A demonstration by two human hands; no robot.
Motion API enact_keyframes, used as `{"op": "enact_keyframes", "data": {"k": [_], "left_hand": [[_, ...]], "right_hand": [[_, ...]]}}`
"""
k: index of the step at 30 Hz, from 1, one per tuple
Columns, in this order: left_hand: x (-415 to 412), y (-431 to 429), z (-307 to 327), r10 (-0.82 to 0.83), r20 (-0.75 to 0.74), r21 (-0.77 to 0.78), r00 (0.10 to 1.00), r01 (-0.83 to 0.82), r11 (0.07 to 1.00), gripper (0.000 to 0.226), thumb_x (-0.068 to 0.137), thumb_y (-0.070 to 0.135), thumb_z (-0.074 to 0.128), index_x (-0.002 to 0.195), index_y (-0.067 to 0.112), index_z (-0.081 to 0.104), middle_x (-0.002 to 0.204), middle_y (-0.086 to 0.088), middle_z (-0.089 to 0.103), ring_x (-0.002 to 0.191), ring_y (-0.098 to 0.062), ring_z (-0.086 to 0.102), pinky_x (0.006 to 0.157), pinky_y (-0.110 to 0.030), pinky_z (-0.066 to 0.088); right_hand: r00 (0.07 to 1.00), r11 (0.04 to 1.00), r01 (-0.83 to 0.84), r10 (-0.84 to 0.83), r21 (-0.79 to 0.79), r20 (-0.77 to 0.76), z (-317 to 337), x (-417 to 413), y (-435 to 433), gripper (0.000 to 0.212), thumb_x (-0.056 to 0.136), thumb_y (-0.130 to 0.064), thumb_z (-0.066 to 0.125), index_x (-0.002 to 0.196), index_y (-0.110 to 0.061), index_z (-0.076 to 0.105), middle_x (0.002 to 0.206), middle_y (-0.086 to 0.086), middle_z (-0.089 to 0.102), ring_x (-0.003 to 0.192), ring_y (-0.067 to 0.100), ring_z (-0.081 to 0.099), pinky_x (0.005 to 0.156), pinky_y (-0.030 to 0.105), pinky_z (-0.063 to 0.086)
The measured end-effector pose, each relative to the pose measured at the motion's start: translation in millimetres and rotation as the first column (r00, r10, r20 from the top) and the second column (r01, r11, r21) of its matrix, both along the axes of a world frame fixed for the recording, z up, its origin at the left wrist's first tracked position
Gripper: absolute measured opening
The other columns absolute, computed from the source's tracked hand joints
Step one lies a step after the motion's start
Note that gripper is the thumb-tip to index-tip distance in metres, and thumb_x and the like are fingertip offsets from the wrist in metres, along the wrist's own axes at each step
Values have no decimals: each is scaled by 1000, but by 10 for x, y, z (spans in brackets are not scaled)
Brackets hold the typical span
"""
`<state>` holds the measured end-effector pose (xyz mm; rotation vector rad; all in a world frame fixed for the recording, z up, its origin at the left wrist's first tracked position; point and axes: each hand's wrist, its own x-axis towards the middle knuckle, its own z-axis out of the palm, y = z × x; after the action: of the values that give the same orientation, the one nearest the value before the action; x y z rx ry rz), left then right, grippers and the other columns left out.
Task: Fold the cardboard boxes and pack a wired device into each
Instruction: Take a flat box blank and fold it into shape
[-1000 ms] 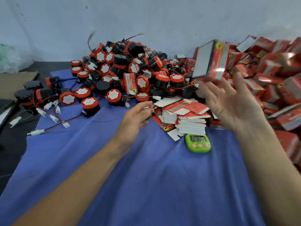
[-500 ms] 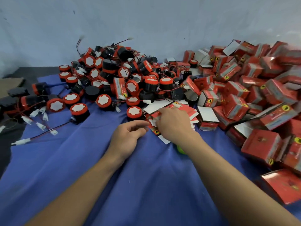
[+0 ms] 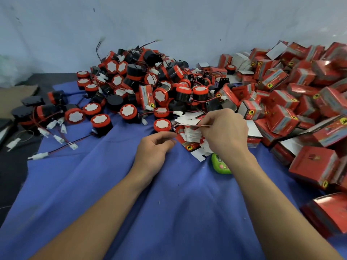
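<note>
- Since a second ago the right hand [image 3: 226, 132] has let go of the folded box it was tossing toward the right, dropped onto the stack [image 3: 193, 136] of flat boxes, and now raises the top one by its edge.
- That flat box [image 3: 186, 121] sits at the top of the stack, its near edge pinched between the right thumb and fingertips, with its white inner side facing up.
- Beside it, the left hand [image 3: 153, 148] has hardly shifted. It rests on the cloth [image 3: 169, 203] with fingers loosely curled, holding nothing, its fingertips just beside the stack's left edge.
- A yellow round badge [image 3: 189, 148] with a black animal figure shows on a red panel low in the stack. The writing around it is too small to read.
- Just behind the left hand lies one wired device [image 3: 162, 125]: a round black body with a red cap and a white scalloped disc on its face.
- Behind that rises a heap of the same wired devices [image 3: 142, 85], with thin red and black wires ending in white plastic plugs [image 3: 38, 156].
- To the right, folded boxes [image 3: 293, 109] of glossy red card are piled up, and many show the same yellow badge.
- A green plastic timer [image 3: 220, 167] lies under the right wrist, partly hidden.
- The blue cloth is soft and creased, and a pale wall [image 3: 169, 25] stands behind.
</note>
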<state>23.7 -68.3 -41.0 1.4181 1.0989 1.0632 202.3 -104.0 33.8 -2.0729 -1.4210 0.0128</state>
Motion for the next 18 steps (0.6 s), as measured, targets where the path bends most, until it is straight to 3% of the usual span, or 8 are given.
{"op": "enact_keyframes", "data": {"k": [3,5,7,10,12,15,17,18], "left_hand": [[-19,19,-4,52,27,8,998,-52,999,36,97,6,64,101,38,77,96,15,79,94,1,71,90,-26,57],[-41,55,25,91,86,43,992,-95,995,29,99,11,66,113,34,76,100,10,79,92,-4,71,88,-28,59],[-76,109,98,121,187,57,975,-134,989,23,102,21,64,121,30,73,107,11,78,94,-3,71,82,-25,59],[-168,174,266,161,348,-12,923,-167,986,21,105,21,57,101,25,77,97,14,79,88,0,73,72,-19,57],[-232,222,337,167,381,-73,909,-151,986,25,101,24,61,87,23,83,93,4,80,86,-9,75,77,-31,59],[-315,240,419,116,386,-141,915,-66,988,24,87,35,65,84,23,85,99,-10,80,86,-23,77,79,-40,63],[-364,269,473,128,365,-190,922,-61,980,23,91,31,67,82,19,85,99,-13,80,84,-25,77,79,-42,62],[-389,289,496,143,349,-197,926,-77,977,24,95,27,66,83,16,84,98,-13,80,82,-25,77,78,-41,62]], "right_hand": [[995,966,-8,33,259,-92,39,9,-49,16,88,-21,72,79,-35,71,77,-12,72,76,18,68,70,40,57],[950,889,-136,241,437,-196,96,-55,-67,14,89,-18,69,87,-31,73,81,-15,74,80,10,69,75,37,57],[835,830,-220,432,512,-342,116,-168,-37,15,90,-14,67,92,-26,76,86,-13,75,83,9,70,76,36,57],[629,835,-129,486,534,-608,46,-310,36,18,93,-12,64,87,-24,76,80,-8,75,71,9,66,64,31,53],[533,873,-68,441,483,-722,-84,-358,85,19,94,-10,62,86,-20,76,81,-1,76,74,14,68,65,34,55],[491,907,-122,408,403,-770,-311,-441,122,17,99,-10,60,94,-15,75,88,6,78,82,24,73,72,43,59],[553,905,-184,418,384,-720,-415,-482,137,14,97,-15,65,102,-21,76,94,2,79,93,30,73,83,52,59],[611,904,-207,417,373,-673,-450,-489,127,20,94,-17,70,111,-27,74,99,-7,78,95,21,73,86,47,60]]}}
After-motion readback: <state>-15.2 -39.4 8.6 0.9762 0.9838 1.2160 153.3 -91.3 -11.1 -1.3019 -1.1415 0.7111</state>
